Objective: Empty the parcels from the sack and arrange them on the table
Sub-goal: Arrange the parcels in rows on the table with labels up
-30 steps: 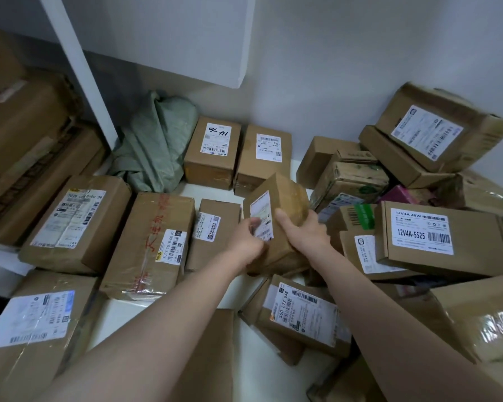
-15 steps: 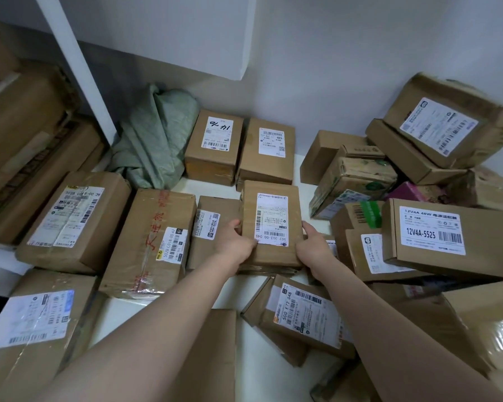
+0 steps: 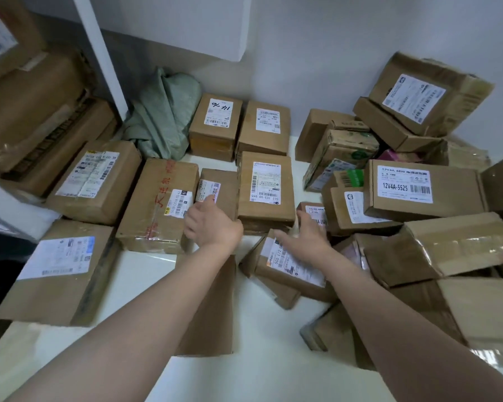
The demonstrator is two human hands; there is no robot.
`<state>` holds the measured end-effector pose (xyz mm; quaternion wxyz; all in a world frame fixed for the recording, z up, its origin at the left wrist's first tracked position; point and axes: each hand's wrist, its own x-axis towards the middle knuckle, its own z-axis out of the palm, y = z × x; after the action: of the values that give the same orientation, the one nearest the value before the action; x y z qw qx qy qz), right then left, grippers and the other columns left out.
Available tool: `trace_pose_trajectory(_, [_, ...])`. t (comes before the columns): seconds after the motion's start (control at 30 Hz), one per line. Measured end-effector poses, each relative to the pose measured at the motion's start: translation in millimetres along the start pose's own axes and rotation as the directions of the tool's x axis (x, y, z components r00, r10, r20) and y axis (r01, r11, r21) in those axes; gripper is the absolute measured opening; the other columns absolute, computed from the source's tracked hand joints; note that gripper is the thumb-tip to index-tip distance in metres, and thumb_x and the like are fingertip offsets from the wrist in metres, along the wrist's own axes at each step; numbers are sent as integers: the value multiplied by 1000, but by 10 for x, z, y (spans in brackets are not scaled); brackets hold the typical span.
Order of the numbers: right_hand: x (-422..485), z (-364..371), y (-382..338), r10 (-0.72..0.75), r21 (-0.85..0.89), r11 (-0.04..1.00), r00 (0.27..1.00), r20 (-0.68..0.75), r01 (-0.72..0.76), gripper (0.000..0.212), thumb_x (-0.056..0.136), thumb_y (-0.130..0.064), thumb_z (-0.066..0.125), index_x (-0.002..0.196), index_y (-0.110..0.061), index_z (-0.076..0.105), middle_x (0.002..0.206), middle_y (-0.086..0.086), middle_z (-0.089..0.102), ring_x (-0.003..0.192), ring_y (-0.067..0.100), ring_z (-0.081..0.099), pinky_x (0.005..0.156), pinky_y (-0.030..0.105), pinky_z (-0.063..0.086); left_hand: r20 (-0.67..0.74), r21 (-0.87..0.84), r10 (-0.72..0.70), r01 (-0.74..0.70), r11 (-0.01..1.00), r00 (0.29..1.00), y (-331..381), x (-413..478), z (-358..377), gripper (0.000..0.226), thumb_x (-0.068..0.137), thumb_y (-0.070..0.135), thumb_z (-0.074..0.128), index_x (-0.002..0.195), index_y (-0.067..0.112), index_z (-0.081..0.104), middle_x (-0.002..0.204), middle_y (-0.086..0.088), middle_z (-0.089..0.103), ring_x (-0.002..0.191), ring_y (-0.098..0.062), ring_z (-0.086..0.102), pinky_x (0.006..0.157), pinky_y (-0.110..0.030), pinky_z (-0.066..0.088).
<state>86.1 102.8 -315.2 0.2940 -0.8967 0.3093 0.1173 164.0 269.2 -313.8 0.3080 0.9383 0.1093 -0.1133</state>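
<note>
Cardboard parcels with white labels cover a white table (image 3: 262,329). A brown parcel (image 3: 266,188) lies flat, label up, in a row beside a smaller parcel (image 3: 218,190) and a long taped parcel (image 3: 157,204). My left hand (image 3: 212,224) hovers just left of it, fingers relaxed, holding nothing. My right hand (image 3: 305,236) is spread above a tilted parcel (image 3: 291,265), empty. A crumpled green sack (image 3: 163,117) lies at the back left.
An untidy heap of boxes (image 3: 418,187) fills the right side. Two parcels (image 3: 215,123) stand in the back row by the wall. Large boxes (image 3: 93,181) lie along the left, beside a white upright post (image 3: 99,50). Bare table shows near me.
Both hands laid the tilted brown parcel flat, label up, in the row, then let go and drew back toward me.
</note>
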Motion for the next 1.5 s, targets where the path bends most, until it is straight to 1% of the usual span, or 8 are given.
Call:
trace_pose_trajectory(0.13, [-384,164,178,-35,-389,914,978,204,114,129,68,-60,75,153,-21,-15,159,10,6,146,33,1,115,59,3,38,88,-130,126,988,991,-312,-392,-68,106,67,47,80,149,28,15,151,-17,21,141,-35,17,117,-52,12])
trace_pose_trajectory(0.37, [-769,355,160,-186,-250,953,982,-27,173,106,75,-59,65,153,-23,3,140,15,31,129,36,29,105,47,31,250,334,-285,194,923,925,-892,-1105,-37,141,58,62,83,152,26,-16,155,-22,-27,146,-41,-16,112,-68,0])
trace_pose_trajectory(0.53, [-959,560,1,-132,-96,987,991,-14,130,99,75,-60,66,151,-24,13,136,14,38,128,36,34,107,45,33,195,224,-225,180,958,955,-1060,-1114,-60,137,54,60,82,151,34,-11,151,-18,10,137,-35,18,109,-57,25])
trace_pose_trajectory(0.8, [-1143,777,-166,72,183,979,990,121,-94,84,69,-66,60,137,-25,33,128,7,51,113,29,54,85,37,53,630,-604,-92,561,566,772,-1958,-784,-681,27,87,34,61,109,20,70,108,-6,70,93,-24,62,81,-35,48])
trace_pose_trajectory(1.0, [-1337,1206,-569,49,284,952,972,229,-115,89,79,-64,62,147,-21,25,139,6,48,115,27,53,85,34,46,169,-447,-207,263,855,964,-2183,-667,-823,46,97,45,41,132,20,56,136,-2,56,120,-27,52,103,-38,42])
trace_pose_trajectory(1.2, [-1474,1297,-776,113,181,975,988,102,-130,106,65,-74,63,147,-21,22,141,10,41,125,32,46,98,43,47,292,-147,-99,147,978,951,-2048,-738,-783,109,76,66,64,155,32,-2,157,-9,11,146,-28,9,117,-50,20])
trace_pose_trajectory(1.4, [-1496,1329,-693,221,64,973,975,12,-221,106,79,-66,63,153,-16,6,148,19,29,137,38,30,107,46,32,2,140,165,-163,977,986,-2197,-633,-923,89,85,55,60,154,26,12,159,-11,14,146,-31,11,118,-48,13])
trace_pose_trajectory(1.5, [-1531,1517,-612,166,160,967,966,196,-199,92,82,-50,66,150,-19,13,143,14,38,126,34,47,91,41,46,299,290,248,-335,896,921,-2259,-672,-962,112,68,70,68,151,44,-1,161,-5,-17,147,-33,-18,117,-58,-3])
